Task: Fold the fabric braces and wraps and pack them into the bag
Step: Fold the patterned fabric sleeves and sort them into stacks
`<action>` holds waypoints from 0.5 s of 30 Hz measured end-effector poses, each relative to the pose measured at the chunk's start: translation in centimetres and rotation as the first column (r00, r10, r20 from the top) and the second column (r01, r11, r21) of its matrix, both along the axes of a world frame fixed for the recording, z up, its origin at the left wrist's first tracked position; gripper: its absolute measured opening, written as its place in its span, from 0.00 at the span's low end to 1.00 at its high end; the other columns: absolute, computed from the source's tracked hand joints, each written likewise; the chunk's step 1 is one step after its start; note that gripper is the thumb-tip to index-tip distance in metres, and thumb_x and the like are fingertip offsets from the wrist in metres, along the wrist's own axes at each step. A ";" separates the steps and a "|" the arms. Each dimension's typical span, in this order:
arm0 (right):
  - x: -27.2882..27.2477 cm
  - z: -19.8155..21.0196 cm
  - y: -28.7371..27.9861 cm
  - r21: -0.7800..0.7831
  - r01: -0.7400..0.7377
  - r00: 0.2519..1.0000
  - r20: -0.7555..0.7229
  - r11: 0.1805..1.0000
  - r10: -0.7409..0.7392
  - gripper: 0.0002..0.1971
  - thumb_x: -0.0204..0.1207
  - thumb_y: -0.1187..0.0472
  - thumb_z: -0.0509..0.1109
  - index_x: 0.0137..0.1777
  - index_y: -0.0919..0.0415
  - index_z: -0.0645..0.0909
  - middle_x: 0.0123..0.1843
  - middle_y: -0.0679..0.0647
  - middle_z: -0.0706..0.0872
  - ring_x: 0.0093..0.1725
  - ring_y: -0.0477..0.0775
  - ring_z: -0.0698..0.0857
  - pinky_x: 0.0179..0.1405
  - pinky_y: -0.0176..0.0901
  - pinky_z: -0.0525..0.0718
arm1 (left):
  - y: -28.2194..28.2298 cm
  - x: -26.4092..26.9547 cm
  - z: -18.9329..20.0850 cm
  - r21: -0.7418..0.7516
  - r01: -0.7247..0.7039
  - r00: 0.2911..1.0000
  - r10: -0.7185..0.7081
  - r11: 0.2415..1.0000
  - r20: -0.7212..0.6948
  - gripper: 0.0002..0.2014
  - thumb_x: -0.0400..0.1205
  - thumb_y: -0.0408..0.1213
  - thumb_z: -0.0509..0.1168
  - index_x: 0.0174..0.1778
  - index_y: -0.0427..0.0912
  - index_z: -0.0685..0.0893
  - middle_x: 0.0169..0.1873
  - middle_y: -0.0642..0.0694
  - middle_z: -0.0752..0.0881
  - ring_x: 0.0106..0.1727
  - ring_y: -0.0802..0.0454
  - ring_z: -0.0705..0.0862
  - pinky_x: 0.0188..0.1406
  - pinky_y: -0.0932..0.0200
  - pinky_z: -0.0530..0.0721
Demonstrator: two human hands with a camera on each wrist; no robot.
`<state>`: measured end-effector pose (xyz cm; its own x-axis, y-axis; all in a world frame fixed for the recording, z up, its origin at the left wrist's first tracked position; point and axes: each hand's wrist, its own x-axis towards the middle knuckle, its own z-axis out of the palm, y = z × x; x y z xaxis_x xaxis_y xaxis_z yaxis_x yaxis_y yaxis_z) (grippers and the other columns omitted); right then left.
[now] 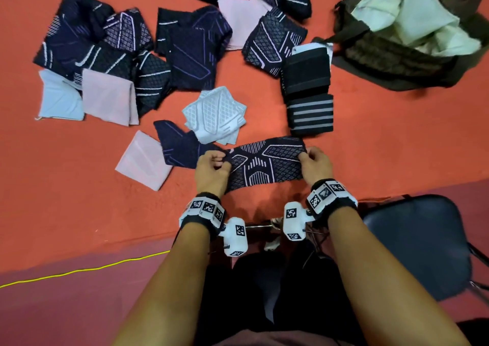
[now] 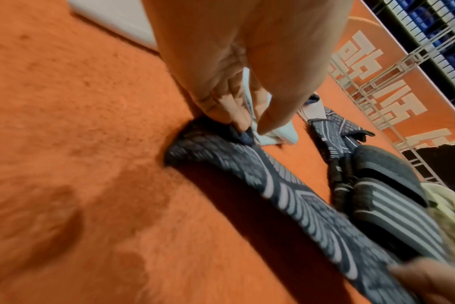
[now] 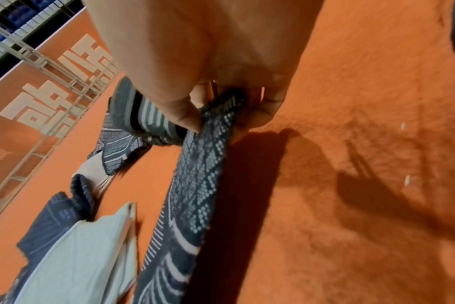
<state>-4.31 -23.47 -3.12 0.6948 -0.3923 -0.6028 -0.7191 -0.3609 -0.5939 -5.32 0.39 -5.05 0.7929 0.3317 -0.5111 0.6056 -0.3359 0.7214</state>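
A dark patterned brace (image 1: 264, 161) is stretched flat between my two hands just above the orange carpet. My left hand (image 1: 215, 163) pinches its left end (image 2: 237, 131). My right hand (image 1: 312, 160) pinches its right end (image 3: 221, 111). The strip (image 2: 286, 197) runs lifted off the carpet and casts a shadow. The brown bag (image 1: 391, 54) lies open at the far right, with pale cloth (image 1: 412, 14) inside. Several other dark and pale braces (image 1: 193, 51) lie scattered on the carpet beyond my hands.
A white folded brace (image 1: 214, 114) and a dark one (image 1: 180, 144) lie just past my left hand. Black striped wraps (image 1: 308, 94) are stacked past my right hand. A dark chair seat (image 1: 418, 245) stands at my right. A yellow cable (image 1: 79, 270) crosses the floor at the lower left.
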 end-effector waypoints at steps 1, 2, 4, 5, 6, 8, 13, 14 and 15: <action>-0.2 -0.3 -0.6 -0.010 0.011 1.000 -0.006 1.000 -0.011 0.06 0.81 0.64 0.65 0.48 0.61 0.83 0.48 0.56 0.88 0.48 0.57 0.84 0.46 0.42 0.77 | 0.6 -0.3 -0.2 0.042 -0.021 1.000 0.021 0.999 -0.001 0.13 0.75 0.29 0.72 0.54 0.42 0.84 0.54 0.39 0.85 0.47 0.52 0.83 0.58 0.54 0.84; -0.4 -0.4 -1.0 -0.016 0.034 0.999 -0.008 0.999 -0.034 0.05 0.81 0.66 0.65 0.49 0.61 0.83 0.48 0.56 0.88 0.49 0.57 0.84 0.47 0.42 0.77 | 1.3 -0.6 -0.5 0.085 -0.041 0.999 0.040 0.996 0.009 0.16 0.73 0.30 0.73 0.57 0.41 0.84 0.55 0.38 0.83 0.48 0.51 0.83 0.59 0.54 0.83; -0.6 -0.5 -1.9 -0.063 0.068 0.997 -0.016 0.996 -0.069 0.06 0.81 0.69 0.65 0.50 0.61 0.84 0.48 0.57 0.87 0.48 0.57 0.83 0.46 0.39 0.74 | 2.4 -1.1 -1.1 0.145 -0.062 0.998 0.059 0.988 0.030 0.22 0.71 0.33 0.76 0.61 0.42 0.82 0.55 0.39 0.80 0.52 0.47 0.82 0.62 0.52 0.82; -0.7 -0.6 -2.2 -0.087 0.076 0.997 -0.027 0.993 -0.078 0.07 0.81 0.69 0.65 0.51 0.62 0.84 0.48 0.58 0.87 0.48 0.57 0.83 0.45 0.39 0.73 | 2.7 -1.2 -1.2 0.156 -0.065 0.998 0.061 0.986 0.027 0.22 0.71 0.33 0.76 0.62 0.41 0.82 0.53 0.41 0.79 0.52 0.47 0.80 0.62 0.53 0.80; -0.8 -0.8 -2.6 -0.103 0.090 0.995 -0.037 0.991 -0.094 0.07 0.80 0.70 0.66 0.51 0.62 0.84 0.48 0.58 0.87 0.49 0.58 0.84 0.46 0.40 0.74 | 2.8 -1.3 -1.1 0.157 -0.074 0.997 0.072 0.985 0.015 0.21 0.73 0.32 0.76 0.62 0.41 0.82 0.49 0.42 0.78 0.48 0.49 0.79 0.59 0.55 0.79; -0.6 -0.9 -2.8 -0.112 0.141 0.988 -0.046 0.984 -0.147 0.07 0.77 0.70 0.69 0.50 0.58 0.80 0.49 0.56 0.85 0.53 0.62 0.86 0.53 0.46 0.79 | 2.4 -1.3 -0.9 0.127 -0.130 0.991 0.130 0.983 0.004 0.12 0.77 0.32 0.73 0.54 0.43 0.82 0.37 0.48 0.79 0.37 0.54 0.77 0.48 0.55 0.78; -0.1 0.4 -1.2 -0.125 -0.033 0.999 -0.008 0.992 0.032 0.09 0.76 0.69 0.72 0.47 0.55 0.77 0.48 0.48 0.81 0.45 0.48 0.82 0.49 0.30 0.78 | -0.9 -0.2 -0.5 -0.159 0.007 0.999 -0.014 0.987 -0.042 0.08 0.79 0.35 0.69 0.34 0.50 0.85 0.30 0.48 0.86 0.31 0.51 0.83 0.34 0.57 0.81; -0.1 0.5 -0.3 -0.031 -0.102 0.995 0.002 0.994 0.103 0.08 0.77 0.68 0.72 0.45 0.54 0.79 0.44 0.46 0.83 0.43 0.46 0.82 0.45 0.31 0.77 | -1.7 0.1 -0.7 -0.168 0.074 0.996 -0.082 0.983 -0.042 0.07 0.79 0.35 0.69 0.38 0.51 0.87 0.33 0.50 0.88 0.33 0.54 0.85 0.36 0.58 0.84; 0.0 0.4 0.7 0.044 -0.177 0.984 0.005 0.983 0.177 0.08 0.77 0.66 0.72 0.42 0.52 0.80 0.42 0.44 0.85 0.43 0.45 0.84 0.46 0.35 0.78 | -2.5 0.4 -0.7 -0.149 0.144 0.988 -0.152 0.978 -0.039 0.06 0.79 0.34 0.70 0.42 0.51 0.88 0.37 0.51 0.88 0.36 0.57 0.85 0.40 0.63 0.84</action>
<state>-4.31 -22.73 -2.69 0.7515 -0.2361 -0.6161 -0.6456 -0.4554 -0.6130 -4.93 -2.12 -5.80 0.7997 0.1317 -0.5858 0.5938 -0.3184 0.7390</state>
